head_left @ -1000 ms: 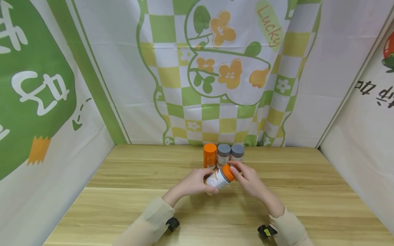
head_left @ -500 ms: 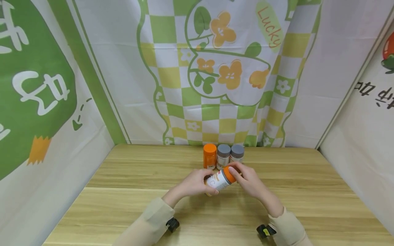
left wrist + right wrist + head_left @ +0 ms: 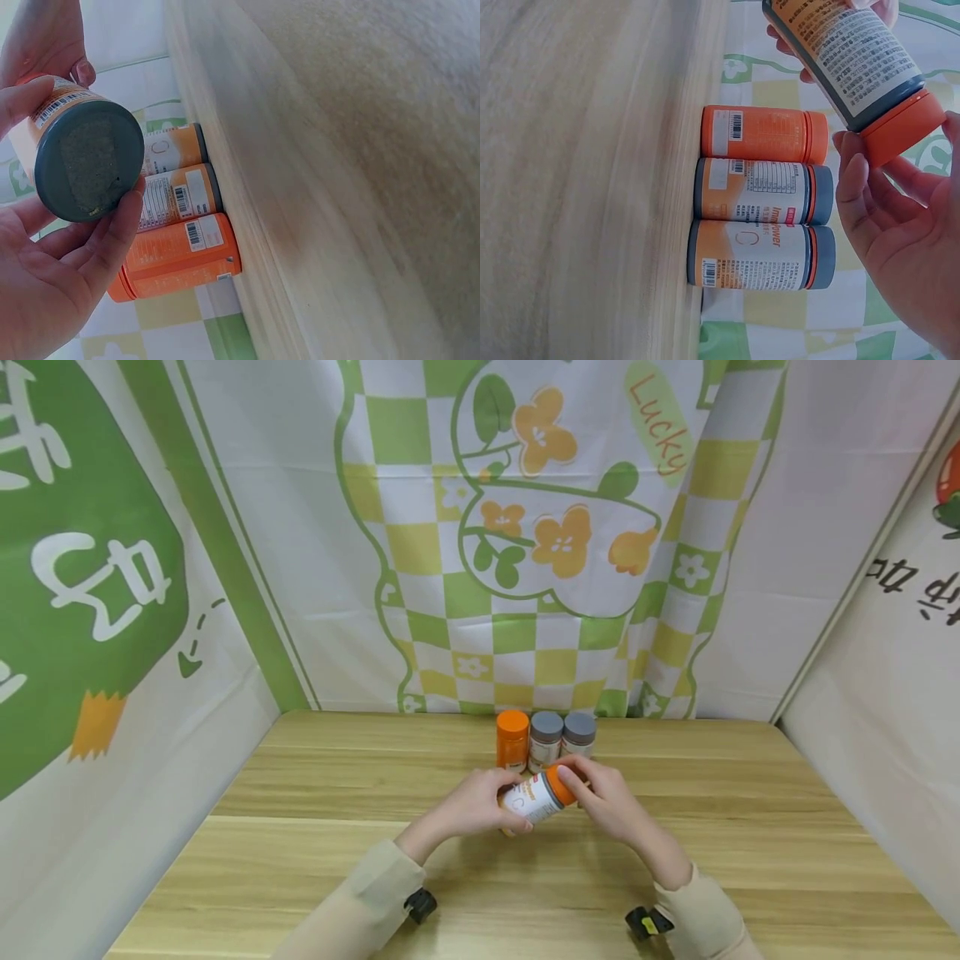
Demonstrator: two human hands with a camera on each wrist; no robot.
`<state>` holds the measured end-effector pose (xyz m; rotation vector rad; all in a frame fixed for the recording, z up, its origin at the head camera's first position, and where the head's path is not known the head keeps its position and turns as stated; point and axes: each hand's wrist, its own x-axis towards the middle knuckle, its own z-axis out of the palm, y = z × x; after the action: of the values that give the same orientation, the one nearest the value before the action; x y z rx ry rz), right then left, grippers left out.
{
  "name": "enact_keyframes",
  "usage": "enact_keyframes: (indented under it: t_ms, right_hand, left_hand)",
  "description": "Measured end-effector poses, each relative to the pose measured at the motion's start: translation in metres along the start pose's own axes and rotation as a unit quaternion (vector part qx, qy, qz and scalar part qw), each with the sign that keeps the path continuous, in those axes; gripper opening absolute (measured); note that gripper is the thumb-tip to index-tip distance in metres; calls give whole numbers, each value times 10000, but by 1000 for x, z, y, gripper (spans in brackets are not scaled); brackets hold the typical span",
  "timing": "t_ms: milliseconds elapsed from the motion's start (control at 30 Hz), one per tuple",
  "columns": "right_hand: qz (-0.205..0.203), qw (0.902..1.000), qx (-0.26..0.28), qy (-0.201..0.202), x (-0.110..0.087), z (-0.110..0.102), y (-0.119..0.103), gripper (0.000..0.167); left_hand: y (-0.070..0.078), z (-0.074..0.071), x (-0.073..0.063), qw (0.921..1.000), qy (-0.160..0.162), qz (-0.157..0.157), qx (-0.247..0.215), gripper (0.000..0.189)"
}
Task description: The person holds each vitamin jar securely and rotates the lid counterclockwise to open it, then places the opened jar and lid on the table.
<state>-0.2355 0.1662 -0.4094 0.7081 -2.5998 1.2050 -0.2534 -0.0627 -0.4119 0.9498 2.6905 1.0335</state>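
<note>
A supplement bottle with a white and orange label and an orange cap is held tilted above the table, cap end up and to the right. My left hand grips its lower body, thumb on the near side. Its dark grey base faces the left wrist view. The fingers and thumb of my right hand are around the orange cap, which sits on the bottle. Just behind stand an orange bottle and two grey-capped bottles, one in the middle and one at the right.
The wooden table runs back to a wall cloth with green and yellow checks. The three standing bottles are side by side near the table's back edge. Printed panels rise at the left and right.
The bottle has turned slightly, and the letter on its label shows more. My right fingers have shifted forward round the cap. The standing bottles have stayed put.
</note>
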Motion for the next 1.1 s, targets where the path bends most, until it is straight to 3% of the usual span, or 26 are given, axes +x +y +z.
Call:
enact_keyframes:
  t_ms: [767, 1100]
  right_hand:
    - [270, 9991, 220, 257, 2, 4, -1, 26]
    - [356, 9987, 147, 345, 4, 5, -1, 26]
  left_hand:
    - [2, -1, -3, 9993, 78, 364, 82, 45]
    - [4, 3, -3, 9990, 246, 274, 236, 50]
